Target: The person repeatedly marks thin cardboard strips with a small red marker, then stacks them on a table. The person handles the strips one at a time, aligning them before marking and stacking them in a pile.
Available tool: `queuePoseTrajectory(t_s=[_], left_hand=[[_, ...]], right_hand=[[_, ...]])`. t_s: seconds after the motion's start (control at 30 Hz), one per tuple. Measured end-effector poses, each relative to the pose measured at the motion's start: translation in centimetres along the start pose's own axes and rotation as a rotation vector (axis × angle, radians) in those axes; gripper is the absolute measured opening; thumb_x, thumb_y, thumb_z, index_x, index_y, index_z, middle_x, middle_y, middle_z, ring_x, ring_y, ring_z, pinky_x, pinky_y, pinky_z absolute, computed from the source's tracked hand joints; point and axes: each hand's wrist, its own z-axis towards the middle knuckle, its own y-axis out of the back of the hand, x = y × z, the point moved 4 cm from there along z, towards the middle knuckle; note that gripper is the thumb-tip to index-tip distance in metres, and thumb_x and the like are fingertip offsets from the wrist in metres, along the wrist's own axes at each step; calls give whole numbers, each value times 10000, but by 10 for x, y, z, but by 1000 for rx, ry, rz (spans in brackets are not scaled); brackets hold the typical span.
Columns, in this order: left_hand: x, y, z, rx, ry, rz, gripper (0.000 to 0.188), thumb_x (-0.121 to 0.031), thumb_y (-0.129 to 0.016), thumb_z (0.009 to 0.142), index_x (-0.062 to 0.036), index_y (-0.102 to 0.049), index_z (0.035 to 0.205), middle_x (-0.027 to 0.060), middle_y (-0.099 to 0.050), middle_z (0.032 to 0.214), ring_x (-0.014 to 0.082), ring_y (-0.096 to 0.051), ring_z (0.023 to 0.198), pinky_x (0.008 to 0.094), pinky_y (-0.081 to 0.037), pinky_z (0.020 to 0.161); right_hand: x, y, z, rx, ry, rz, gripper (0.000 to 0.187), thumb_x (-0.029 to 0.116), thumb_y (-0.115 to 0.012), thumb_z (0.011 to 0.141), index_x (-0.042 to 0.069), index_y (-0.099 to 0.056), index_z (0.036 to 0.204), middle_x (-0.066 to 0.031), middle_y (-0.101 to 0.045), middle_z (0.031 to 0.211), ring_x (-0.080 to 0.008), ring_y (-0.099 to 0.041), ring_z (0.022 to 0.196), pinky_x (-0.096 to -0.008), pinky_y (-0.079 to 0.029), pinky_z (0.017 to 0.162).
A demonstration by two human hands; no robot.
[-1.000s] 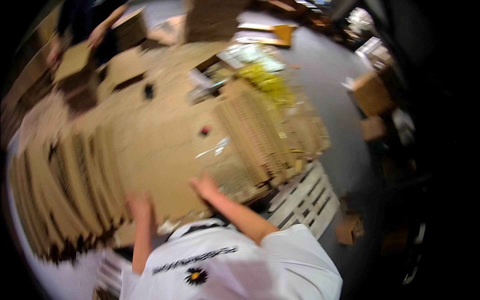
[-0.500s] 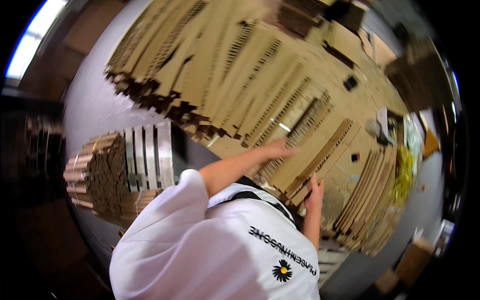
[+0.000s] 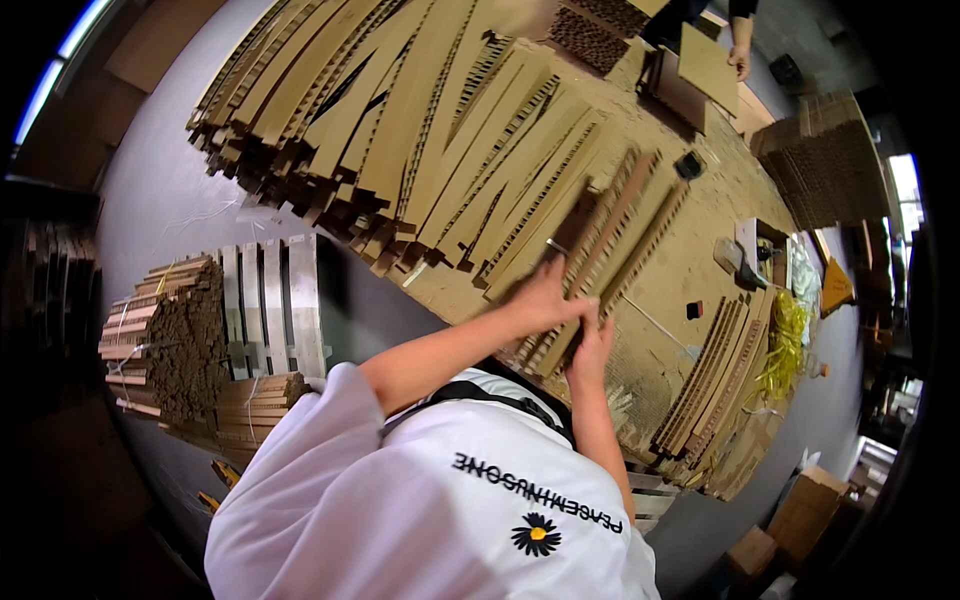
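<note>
Several long honeycomb cardboard strips [image 3: 625,215] stand on edge, side by side, on the worktable in front of me. My left hand [image 3: 543,300] lies across their near part from the left, thumb reaching over to the right side. My right hand [image 3: 591,348] grips the strips from the right, near their close end, and its fingertips almost meet the left hand. Both hands are closed on the strips, though some fingers are hidden behind the cardboard. To the left a wide row of loose cardboard strips [image 3: 420,130] lies fanned across the table.
Stacked strips [image 3: 712,375] and yellow strapping [image 3: 790,345] lie to the right. A dark block [image 3: 690,165] sits farther off. At the far right a co-worker's hand [image 3: 740,62] holds a cardboard board [image 3: 708,70]. Bundled strips [image 3: 185,340] rest on a pallet [image 3: 275,310] at left.
My left hand has come down onto the strips and closed, and my right hand has moved left toward it. The strips now stand upright on edge. A co-worker's hand with a board has come into view.
</note>
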Motion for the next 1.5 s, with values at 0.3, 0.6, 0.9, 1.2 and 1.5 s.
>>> queuePoseTrajectory(t_s=[0.3,0.6,0.9,1.2,1.5], left_hand=[[-70,170,-34,-577,-460,1000,646,-422,-709,876,-94,-557,1411,185,-462,1521,424,-342,1467,633,-241,1186],[-27,198,70,-129,-582,1394,265,-269,-609,882,-147,-775,1050,28,-648,1343,436,-379,1448,640,-268,1176],[-65,146,69,-231,-831,1368,243,-152,-683,934,-171,-716,1175,44,-676,1299,334,-503,1363,561,-339,1166],[-103,-318,71,632,42,-171,385,-386,-594,1038,-24,-621,1168,44,-652,921,138,-643,815,272,-549,725],[-131,-446,54,370,198,-136,812,-634,-663,907,163,-651,1060,322,-699,995,363,-721,934,421,-561,831]], right_hand=[[-5,-191,50,374,-89,-474,594,202,-566,1013,-19,-362,1525,-169,-663,1127,-315,-639,993,-411,-519,898],[-8,-139,65,413,332,-598,396,237,-617,966,37,-638,1307,-203,-705,1184,-347,-682,1036,-414,-531,909],[103,231,-77,-611,451,-736,190,101,-705,885,9,-700,1051,-166,-709,1013,-323,-675,978,-408,-536,886],[185,383,-21,-786,95,-1333,944,398,-824,815,54,-329,1542,-215,-436,1507,-432,-456,1323,-512,-361,1140],[178,418,-28,-591,37,-1231,761,334,-824,807,-18,-477,1386,-254,-573,1306,-412,-582,1197,-490,-493,987]])
